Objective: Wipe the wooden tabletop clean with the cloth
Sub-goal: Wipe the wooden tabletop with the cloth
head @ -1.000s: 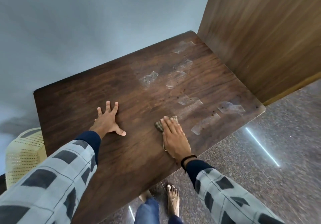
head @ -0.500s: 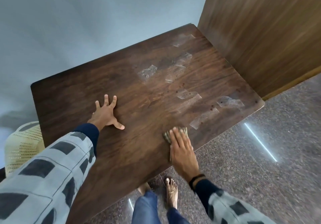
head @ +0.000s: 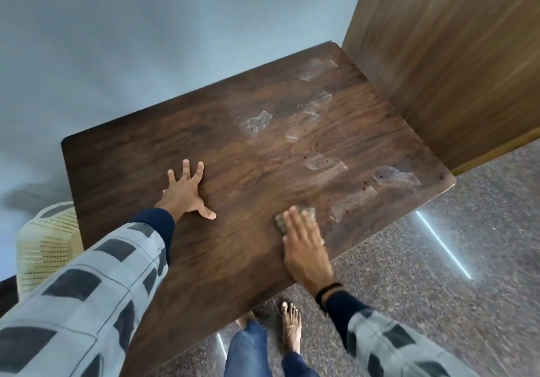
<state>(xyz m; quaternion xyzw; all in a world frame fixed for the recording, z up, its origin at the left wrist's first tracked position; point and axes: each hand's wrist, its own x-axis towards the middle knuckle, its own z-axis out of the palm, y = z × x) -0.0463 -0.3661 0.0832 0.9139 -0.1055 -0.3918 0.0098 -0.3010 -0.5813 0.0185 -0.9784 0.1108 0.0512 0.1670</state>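
A dark wooden tabletop [head: 228,259] fills the middle of the head view. My right hand [head: 304,245] lies flat with straight fingers on a small brownish cloth [head: 308,213], pressing it to the wood near the table's front edge. Most of the cloth is hidden under my palm. My left hand [head: 185,194] rests flat on the bare wood to the left, fingers spread, holding nothing. Several patches of clear tape residue [head: 324,163] and small dark specks mark the right half of the tabletop.
A wooden panel [head: 453,55] rises along the table's right side. A pale blue wall stands behind. A cream perforated chair [head: 43,245] sits at the left. Speckled stone floor [head: 453,289] and my bare feet [head: 290,327] lie below the front edge.
My right hand slid the cloth toward the front edge of the table and slightly right, then shifted a little back. My left hand stayed planted on the wood.
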